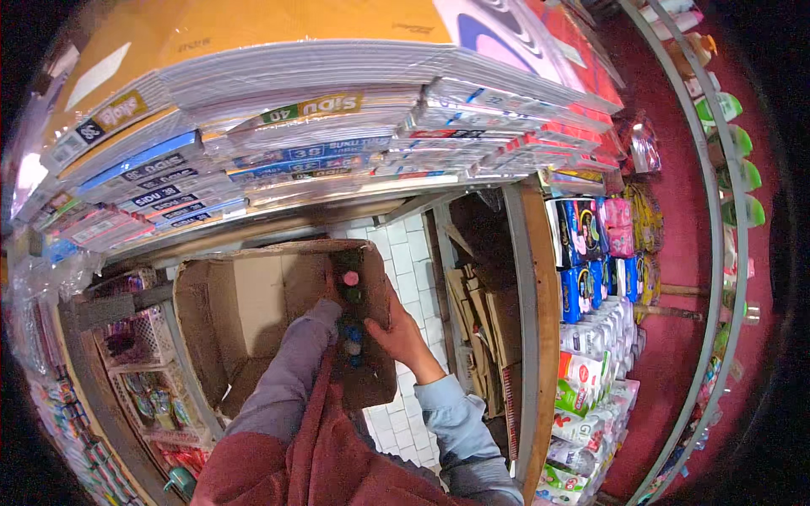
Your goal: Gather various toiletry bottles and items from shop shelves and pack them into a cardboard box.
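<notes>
An open cardboard box (259, 278) stands tilted in front of me, its inside partly in shadow. At its right end are several dark bottles with a pink cap (350, 277) and blue caps (353, 333). My right hand (402, 332) grips the box's right wall, thumb on the inner side and fingers outside. The left sleeve (285, 360) reaches down into the box. Beside the bottles, my left hand (330, 284) lies in deep shadow, and its fingers cannot be made out.
Plastic-wrapped notebooks (304, 114) are stacked on a shelf just beyond the box. Flattened cardboard (478, 322) leans behind a wooden post (538, 316) at right. Packaged goods (585, 341) fill the right side. Plastic baskets (142, 335) stand at left, above white floor tiles (408, 253).
</notes>
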`<action>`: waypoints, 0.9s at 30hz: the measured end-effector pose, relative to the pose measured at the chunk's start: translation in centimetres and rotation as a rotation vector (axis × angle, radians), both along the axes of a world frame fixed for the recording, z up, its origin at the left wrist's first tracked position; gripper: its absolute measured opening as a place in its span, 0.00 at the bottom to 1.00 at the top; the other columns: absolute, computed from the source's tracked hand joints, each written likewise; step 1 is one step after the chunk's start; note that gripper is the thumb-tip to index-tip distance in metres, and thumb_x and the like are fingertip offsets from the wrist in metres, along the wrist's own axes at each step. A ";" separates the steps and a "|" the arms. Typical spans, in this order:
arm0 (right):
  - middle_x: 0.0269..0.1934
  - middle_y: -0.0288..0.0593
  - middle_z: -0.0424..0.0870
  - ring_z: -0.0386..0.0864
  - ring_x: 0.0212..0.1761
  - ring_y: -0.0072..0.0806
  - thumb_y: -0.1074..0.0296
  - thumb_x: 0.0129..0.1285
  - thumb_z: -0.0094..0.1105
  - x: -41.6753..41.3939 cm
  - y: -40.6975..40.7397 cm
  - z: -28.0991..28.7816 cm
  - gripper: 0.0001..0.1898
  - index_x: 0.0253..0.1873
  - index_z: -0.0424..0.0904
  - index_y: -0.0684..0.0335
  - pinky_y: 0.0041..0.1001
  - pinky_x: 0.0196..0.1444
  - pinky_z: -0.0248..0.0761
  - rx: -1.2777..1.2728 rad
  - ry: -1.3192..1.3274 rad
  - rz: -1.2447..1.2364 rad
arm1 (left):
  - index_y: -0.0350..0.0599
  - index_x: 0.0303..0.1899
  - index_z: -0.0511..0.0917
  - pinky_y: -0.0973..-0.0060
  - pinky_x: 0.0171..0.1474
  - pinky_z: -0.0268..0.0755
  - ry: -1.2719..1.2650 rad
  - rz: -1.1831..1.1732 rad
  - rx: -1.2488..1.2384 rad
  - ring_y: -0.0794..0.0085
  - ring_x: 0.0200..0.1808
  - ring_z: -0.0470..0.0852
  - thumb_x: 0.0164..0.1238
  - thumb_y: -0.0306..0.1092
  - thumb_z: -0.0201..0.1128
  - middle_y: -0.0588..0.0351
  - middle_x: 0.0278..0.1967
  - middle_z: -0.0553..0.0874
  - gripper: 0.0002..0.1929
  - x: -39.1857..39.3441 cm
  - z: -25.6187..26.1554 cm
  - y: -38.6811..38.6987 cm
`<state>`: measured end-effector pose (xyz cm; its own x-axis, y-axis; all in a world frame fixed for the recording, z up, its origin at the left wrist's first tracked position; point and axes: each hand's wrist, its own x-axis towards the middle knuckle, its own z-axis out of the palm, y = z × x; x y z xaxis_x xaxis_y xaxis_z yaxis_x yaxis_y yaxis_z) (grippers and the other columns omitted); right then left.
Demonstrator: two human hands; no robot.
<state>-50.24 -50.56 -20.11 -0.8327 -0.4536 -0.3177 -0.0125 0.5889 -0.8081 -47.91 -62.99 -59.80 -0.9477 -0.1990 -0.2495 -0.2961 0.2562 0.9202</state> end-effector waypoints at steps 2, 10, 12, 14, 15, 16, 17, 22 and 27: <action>0.62 0.57 0.66 0.70 0.60 0.46 0.69 0.56 0.61 0.6 0.4 0.3 0.44 0.72 0.39 0.59 0.33 0.54 0.69 -0.045 0.018 -0.023 | 0.42 0.68 0.50 0.61 0.57 0.68 -0.004 -0.049 -0.021 0.51 0.54 0.72 0.37 0.43 0.73 0.40 0.57 0.70 0.53 0.4 -0.6 -0.8; 0.67 0.53 0.58 0.70 0.59 0.42 0.68 0.54 0.66 7.6 6.3 4.1 0.47 0.72 0.40 0.55 0.35 0.52 0.71 -0.134 0.039 -0.218 | 0.40 0.67 0.51 0.60 0.55 0.69 0.079 -0.226 0.115 0.49 0.53 0.74 0.35 0.41 0.75 0.38 0.55 0.71 0.54 2.8 5.2 -5.4; 0.66 0.54 0.59 0.71 0.59 0.44 0.68 0.53 0.67 10.9 9.2 4.7 0.46 0.72 0.43 0.58 0.35 0.51 0.71 -0.146 0.125 -0.263 | 0.40 0.66 0.54 0.63 0.53 0.71 -0.216 -0.326 -0.107 0.53 0.50 0.76 0.39 0.42 0.74 0.39 0.54 0.74 0.50 4.5 12.8 -6.6; 0.66 0.54 0.59 0.71 0.58 0.44 0.68 0.53 0.67 14.9 12.6 5.1 0.46 0.72 0.44 0.58 0.36 0.51 0.71 -0.118 0.137 -0.298 | 0.40 0.65 0.58 0.67 0.51 0.72 -0.253 -0.343 -0.130 0.57 0.47 0.78 0.43 0.42 0.73 0.41 0.52 0.76 0.46 6.1 21.7 -8.0; 0.65 0.54 0.59 0.72 0.57 0.43 0.68 0.53 0.67 17.1 14.5 5.1 0.45 0.72 0.44 0.58 0.36 0.52 0.71 -0.087 0.125 -0.338 | 0.40 0.65 0.60 0.69 0.50 0.73 -0.210 -0.334 -0.118 0.60 0.46 0.79 0.45 0.42 0.72 0.41 0.52 0.77 0.43 7.1 26.0 -8.5; 0.65 0.54 0.59 0.72 0.57 0.43 0.68 0.53 0.67 19.4 16.4 5.1 0.45 0.72 0.44 0.58 0.36 0.52 0.71 -0.097 0.157 -0.344 | 0.41 0.64 0.61 0.69 0.49 0.73 -0.189 -0.319 -0.138 0.62 0.46 0.79 0.47 0.41 0.71 0.42 0.51 0.77 0.41 7.5 29.8 -8.2; 0.65 0.54 0.60 0.73 0.56 0.43 0.67 0.53 0.67 21.9 18.3 5.0 0.45 0.71 0.45 0.57 0.35 0.52 0.71 -0.068 0.147 -0.382 | 0.42 0.64 0.62 0.70 0.48 0.74 -0.132 -0.303 -0.145 0.64 0.46 0.80 0.48 0.41 0.71 0.43 0.51 0.77 0.39 8.0 33.4 -7.9; 0.64 0.52 0.61 0.74 0.54 0.39 0.63 0.55 0.66 35.2 27.0 5.0 0.41 0.70 0.50 0.58 0.32 0.47 0.73 -0.012 0.119 -0.558 | 0.44 0.57 0.70 0.74 0.50 0.72 0.404 -0.163 -0.052 0.72 0.47 0.77 0.62 0.30 0.61 0.54 0.47 0.79 0.21 14.5 46.3 -0.3; 0.66 0.47 0.58 0.75 0.53 0.34 0.62 0.58 0.64 49.1 34.3 7.1 0.36 0.69 0.55 0.57 0.28 0.46 0.73 -0.329 0.110 -0.877 | 0.36 0.46 0.75 0.73 0.48 0.72 0.699 -0.241 0.247 0.71 0.43 0.79 0.66 0.26 0.56 0.54 0.40 0.81 0.09 26.1 51.7 16.9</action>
<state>-1.10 -16.21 -12.98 -0.9369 0.2968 -0.1846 0.2412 0.1667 -0.9561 -21.83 -46.11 -8.11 -0.9115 0.0157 0.4110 0.4111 0.0030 0.9116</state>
